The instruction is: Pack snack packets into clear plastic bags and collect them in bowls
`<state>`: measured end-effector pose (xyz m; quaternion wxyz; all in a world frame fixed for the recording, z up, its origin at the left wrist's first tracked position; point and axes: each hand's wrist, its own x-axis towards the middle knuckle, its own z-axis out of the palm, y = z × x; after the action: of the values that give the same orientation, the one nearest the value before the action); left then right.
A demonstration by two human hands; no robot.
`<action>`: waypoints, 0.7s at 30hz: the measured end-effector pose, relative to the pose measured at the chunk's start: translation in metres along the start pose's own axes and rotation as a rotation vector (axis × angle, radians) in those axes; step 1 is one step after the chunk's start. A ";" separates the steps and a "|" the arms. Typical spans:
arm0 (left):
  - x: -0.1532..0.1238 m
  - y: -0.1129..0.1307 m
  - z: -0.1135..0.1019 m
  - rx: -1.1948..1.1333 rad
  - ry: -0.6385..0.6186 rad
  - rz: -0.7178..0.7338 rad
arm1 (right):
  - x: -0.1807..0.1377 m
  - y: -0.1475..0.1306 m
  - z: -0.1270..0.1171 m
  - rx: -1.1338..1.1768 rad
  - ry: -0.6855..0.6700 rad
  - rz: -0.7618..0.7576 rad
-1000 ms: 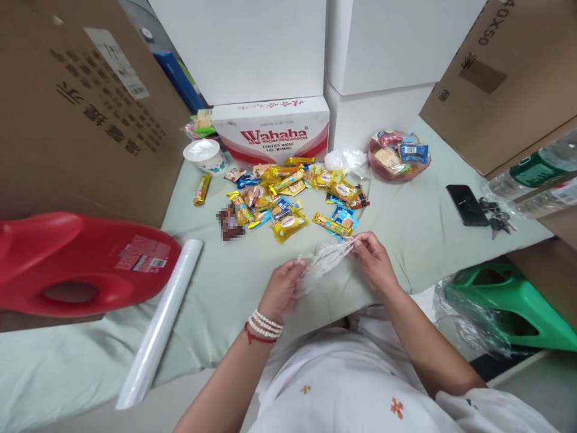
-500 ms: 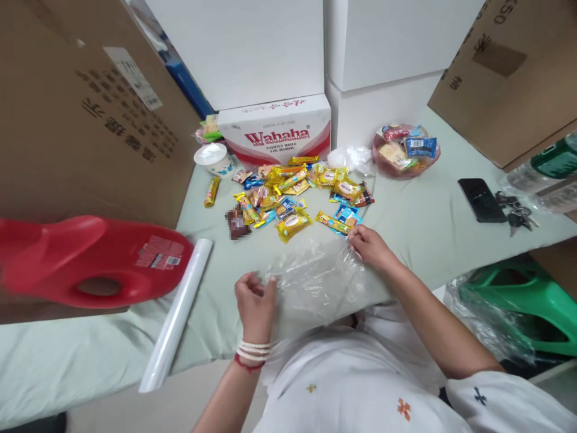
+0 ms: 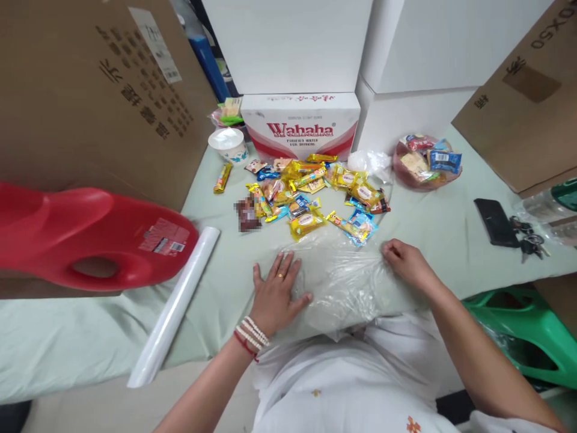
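A clear plastic bag [image 3: 340, 282] lies spread on the cloth at the table's front edge. My left hand [image 3: 277, 291] rests flat on its left side, fingers spread, a ring on one of them. At the bag's far right corner my right hand [image 3: 408, 261] is closed, pinching the plastic. Just beyond the bag is a loose heap of wrapped snacks, among them a yellow packet [image 3: 306, 224] and a light blue packet [image 3: 362, 227]. A thin yellow snack stick [image 3: 341, 224] lies beside the blue one.
A white roll [image 3: 174, 307] and a red jug [image 3: 121, 240] lie on the left. Behind the snacks stand a paper cup [image 3: 229, 147] and a Wahaha carton [image 3: 301, 126]. A pink bowl [image 3: 406, 171] of snacks, a phone [image 3: 496, 222] and keys [image 3: 532, 243] are on the right.
My left hand has gone from curled fingers to lying flat and spread on the bag. My right hand has drawn the bag's corner to the right, and the plastic lies flatter.
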<state>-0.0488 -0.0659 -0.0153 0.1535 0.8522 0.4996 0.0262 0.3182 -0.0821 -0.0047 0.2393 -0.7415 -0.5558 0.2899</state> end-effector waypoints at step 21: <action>0.002 -0.024 -0.001 -0.047 -0.140 0.131 | 0.079 -0.141 0.011 0.028 -0.467 -0.612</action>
<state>-0.0685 -0.0527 -0.0215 0.2059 0.8789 0.4300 -0.0117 0.2305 0.0322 0.0700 0.1918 -0.4521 -0.7868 0.3737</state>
